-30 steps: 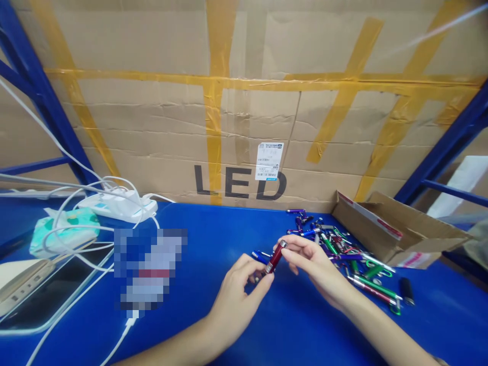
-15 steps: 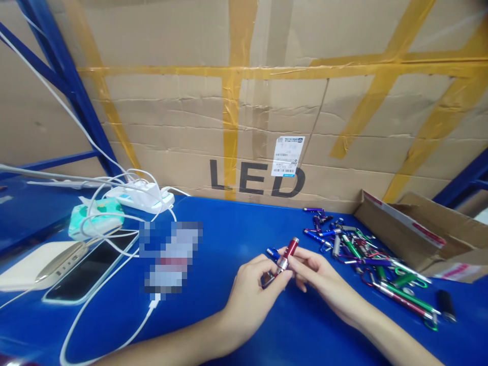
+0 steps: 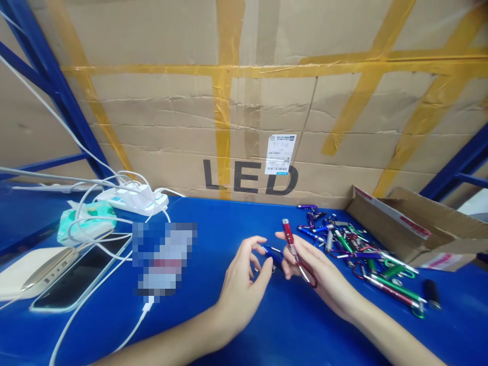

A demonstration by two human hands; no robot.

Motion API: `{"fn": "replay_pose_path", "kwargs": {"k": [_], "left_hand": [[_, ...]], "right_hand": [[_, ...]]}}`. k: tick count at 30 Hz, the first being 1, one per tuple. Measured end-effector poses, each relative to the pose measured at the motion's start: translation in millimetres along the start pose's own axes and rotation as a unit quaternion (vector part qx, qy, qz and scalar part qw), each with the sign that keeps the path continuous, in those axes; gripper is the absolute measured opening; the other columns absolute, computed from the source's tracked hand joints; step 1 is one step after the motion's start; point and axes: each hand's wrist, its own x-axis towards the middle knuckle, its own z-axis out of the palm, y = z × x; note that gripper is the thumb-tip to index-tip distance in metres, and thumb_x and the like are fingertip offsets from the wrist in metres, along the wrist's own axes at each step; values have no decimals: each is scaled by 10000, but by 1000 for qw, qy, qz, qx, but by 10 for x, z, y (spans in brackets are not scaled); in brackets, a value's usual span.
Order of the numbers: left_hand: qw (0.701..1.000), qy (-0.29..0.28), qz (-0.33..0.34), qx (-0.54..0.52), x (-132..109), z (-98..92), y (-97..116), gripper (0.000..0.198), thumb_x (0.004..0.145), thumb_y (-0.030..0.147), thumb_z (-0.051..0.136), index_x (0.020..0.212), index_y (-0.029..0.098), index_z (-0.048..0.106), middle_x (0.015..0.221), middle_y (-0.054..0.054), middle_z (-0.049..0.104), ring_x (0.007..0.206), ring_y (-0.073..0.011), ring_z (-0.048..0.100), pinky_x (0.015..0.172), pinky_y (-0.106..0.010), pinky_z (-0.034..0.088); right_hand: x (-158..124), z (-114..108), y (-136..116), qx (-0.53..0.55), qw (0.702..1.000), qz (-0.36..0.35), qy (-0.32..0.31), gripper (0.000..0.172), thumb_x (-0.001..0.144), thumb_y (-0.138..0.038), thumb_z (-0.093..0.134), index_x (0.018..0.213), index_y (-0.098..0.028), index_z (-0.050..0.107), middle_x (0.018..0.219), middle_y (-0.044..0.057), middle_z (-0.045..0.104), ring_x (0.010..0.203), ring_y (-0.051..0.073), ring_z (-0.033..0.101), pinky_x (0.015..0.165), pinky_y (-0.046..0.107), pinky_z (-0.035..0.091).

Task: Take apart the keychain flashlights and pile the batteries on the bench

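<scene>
Right hand (image 3: 324, 267) pinches a red penlight (image 3: 288, 236), long axis running away from the wearer, silver tip toward the worktop's (image 3: 213, 223) back edge, slightly left. Left hand (image 3: 242, 284) has thumb and forefinger apart; its hold on the blue penlight (image 3: 273, 253) cannot be determined. Red penlight projects beyond the right thumb.

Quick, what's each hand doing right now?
Left hand: thumb and forefinger apart; whether it holds anything cannot be told.
Right hand: closed, holding a red metallic tube.
</scene>
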Motion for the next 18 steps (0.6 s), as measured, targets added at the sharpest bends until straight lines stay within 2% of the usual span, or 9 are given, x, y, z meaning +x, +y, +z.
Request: {"fn": "replay_pose_path", "kwargs": {"k": [2, 3, 5, 6, 8, 9, 12, 15, 18], "left_hand": [[985, 28, 114, 130, 2, -28, -47, 437, 847, 186, 462, 1268, 251, 363, 1207, -95, 484, 997, -203, 533, 779, -317, 443], [963, 35, 175, 202, 6, -44, -66, 479, 845, 149, 455, 1296, 266, 341, 1304, -108, 411, 1125, -240, 459, 857, -361, 405], [907, 26, 272, 321, 27, -76, -89, 459, 856, 114, 432, 1290, 253, 376, 1375, -116, 350, 1247, -294, 334, 938, -425, 318], [883, 9, 300, 362, 43, -92, -95, 409, 862, 115, 426, 1257, 224, 421, 1338, -122, 406, 1235, -302, 349, 938, -431, 306], [855, -39, 306, 418, 87, -120, -97, 273, 865, 129, 438, 1123, 168, 519, 1123, -110, 576, 1084, -281, 482, 881, -403, 340], [850, -59, 290, 436, 112, -134, -97, 207, 864, 133, 448, 1041, 157, 551, 989, -88, 622, 971, -259, 533, 832, -382, 365], [849, -72, 235, 467, 180, -174, -91, 105, 872, 145, 460, 871, 156, 565, 749, -42, 618, 742, -221, 545, 667, -337, 390], [849, -59, 221, 476, 208, -194, -85, 80, 876, 174, 479, 846, 152, 550, 705, -45, 612, 705, -228, 531, 596, -323, 373], [846, -58, 225, 480, 193, -176, -88, 46, 862, 186, 518, 833, 157, 539, 675, -37, 612, 689, -228, 528, 576, -313, 368]], "right_hand": [[-11, 9, -5, -80, 996, 3, -33, 401, 838, -509, 491, 1068, -199, 599, 571, -51, 382, 451, 72, 390, 460, 202, 349], [-18, 15, -3, -124, 991, -2, -53, 388, 855, -492, 474, 1064, -196, 611, 550, -55, 373, 432, 66, 351, 440, 196, 320], [-34, 29, 9, -193, 977, -33, -85, 329, 876, -435, 468, 1033, -202, 638, 581, -35, 449, 487, 79, 399, 490, 204, 356], [-41, 35, 16, -213, 971, -52, -93, 292, 875, -404, 481, 1011, -208, 650, 652, -14, 516, 569, 97, 464, 563, 217, 399], [-49, 36, 28, -238, 964, -74, -90, 240, 853, -363, 526, 987, -214, 658, 827, 15, 599, 773, 144, 544, 729, 255, 429], [-48, 27, 31, -250, 962, -75, -79, 239, 836, -362, 548, 987, -212, 657, 857, 21, 613, 813, 162, 555, 753, 267, 430], [-24, -30, 20, -288, 955, -68, -22, 290, 799, -407, 573, 978, -194, 657, 751, 20, 615, 688, 162, 558, 630, 266, 439], [0, -82, -23, -312, 945, -95, 24, 307, 817, -428, 532, 933, -183, 677, 771, 40, 637, 665, 159, 555, 576, 259, 424], [-11, -73, -64, -308, 945, -107, 34, 315, 833, -415, 508, 954, -184, 687, 734, 41, 646, 634, 145, 556, 536, 239, 416]]}}
